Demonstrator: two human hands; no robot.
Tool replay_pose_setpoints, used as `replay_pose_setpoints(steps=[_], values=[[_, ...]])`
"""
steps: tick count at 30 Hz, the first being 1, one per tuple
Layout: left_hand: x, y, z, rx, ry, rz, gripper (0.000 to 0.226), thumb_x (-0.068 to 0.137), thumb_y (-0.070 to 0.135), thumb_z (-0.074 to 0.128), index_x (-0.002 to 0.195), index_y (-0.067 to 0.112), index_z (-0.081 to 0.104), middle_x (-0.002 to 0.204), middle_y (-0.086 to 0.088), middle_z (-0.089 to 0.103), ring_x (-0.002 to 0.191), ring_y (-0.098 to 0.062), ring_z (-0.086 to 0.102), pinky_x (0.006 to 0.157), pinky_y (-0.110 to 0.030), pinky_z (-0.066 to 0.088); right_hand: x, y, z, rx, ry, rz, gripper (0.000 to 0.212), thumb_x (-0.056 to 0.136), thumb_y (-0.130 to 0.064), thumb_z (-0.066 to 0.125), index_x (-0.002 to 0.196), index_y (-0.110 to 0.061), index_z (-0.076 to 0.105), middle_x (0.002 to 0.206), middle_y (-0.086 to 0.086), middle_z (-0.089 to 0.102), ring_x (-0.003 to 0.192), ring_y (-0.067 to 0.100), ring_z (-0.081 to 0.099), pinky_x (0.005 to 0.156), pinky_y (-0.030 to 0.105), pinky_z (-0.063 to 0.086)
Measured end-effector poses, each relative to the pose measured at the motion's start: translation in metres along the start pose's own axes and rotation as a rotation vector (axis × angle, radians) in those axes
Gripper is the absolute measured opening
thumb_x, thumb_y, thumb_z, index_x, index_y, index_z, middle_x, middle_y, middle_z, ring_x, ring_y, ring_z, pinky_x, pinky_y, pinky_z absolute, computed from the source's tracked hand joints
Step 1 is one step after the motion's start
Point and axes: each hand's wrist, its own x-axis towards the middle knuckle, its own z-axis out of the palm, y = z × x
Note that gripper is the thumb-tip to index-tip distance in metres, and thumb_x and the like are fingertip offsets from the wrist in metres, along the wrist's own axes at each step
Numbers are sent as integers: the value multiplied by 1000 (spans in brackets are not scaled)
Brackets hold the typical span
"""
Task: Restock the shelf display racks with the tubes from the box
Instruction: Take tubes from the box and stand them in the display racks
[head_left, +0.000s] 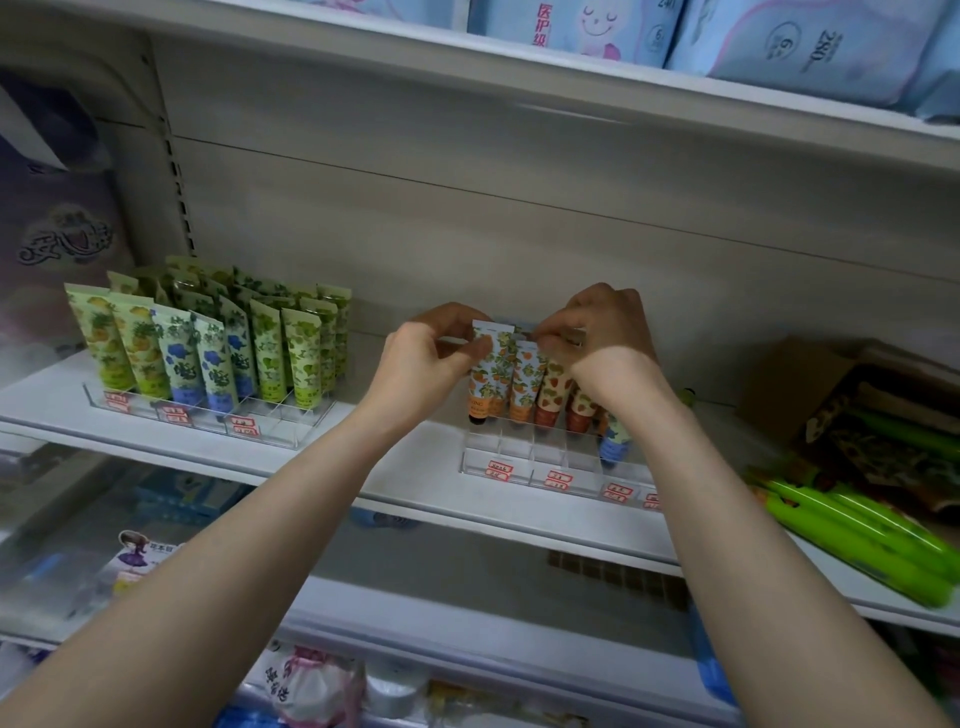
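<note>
Orange-print tube (487, 370) upright, cap down, at the clear rack (519, 460) back-left slot; left hand (431, 361) pinches its top, right hand (608, 332) pinches the neighbouring tube (524, 382) top.

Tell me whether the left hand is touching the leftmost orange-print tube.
Touching. The head view shows the left hand pinching the leftmost orange-print tube near its top, thumb pressed on its front.
</note>
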Motion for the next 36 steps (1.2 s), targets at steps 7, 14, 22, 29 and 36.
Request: replay_pose_setpoints(steps=[7, 14, 22, 29, 36], values=[[3, -1, 5, 25, -27, -5, 18, 86, 19, 68, 93, 35, 67, 94, 5, 72, 92, -14, 69, 83, -43, 58, -7, 1, 1, 37, 35, -9, 16, 91, -24, 63, 101, -23, 76, 106, 1, 59, 112, 25, 39, 83, 24, 29], [-6, -7, 12, 100, -44, -39, 16, 86, 19, 69, 101, 26, 69, 95, 5, 73, 88, -10, 70, 81, -38, 59, -18, 6, 4, 72, 85, -11, 14, 89, -22, 68, 100, -23, 76, 107, 4, 60, 111, 25, 43, 87, 28, 39], [-10, 12, 11, 170, 34, 38, 14, 85, 19, 70, 96, 27, 70, 91, 14, 71, 83, 3, 66, 79, -27, 57, -28, 12, 0, 117, 121, -16, 12, 89, -18, 67, 95, -19, 77, 103, -1, 60, 108, 23, 46, 86, 31, 43], [-11, 40, 22, 444, 174, 337, 14, 89, 22, 65, 101, 21, 72, 101, 6, 71, 95, -15, 64, 84, -36, 52, -36, 23, -8, 203, 167, -1, 12, 87, -21, 69, 96, -23, 76, 101, -3, 61, 104, 23, 53, 86, 42, 50], [-9, 64, 68, 504, 122, 470, 14, 88, 24, 63, 100, 23, 71, 100, 5, 70, 96, -19, 63, 79, -36, 50, -55, 52, -37, 180, 210, 42, 16, 88, -19, 69, 101, -25, 74, 107, -4, 63, 103, 15, 53, 87, 36, 52]])
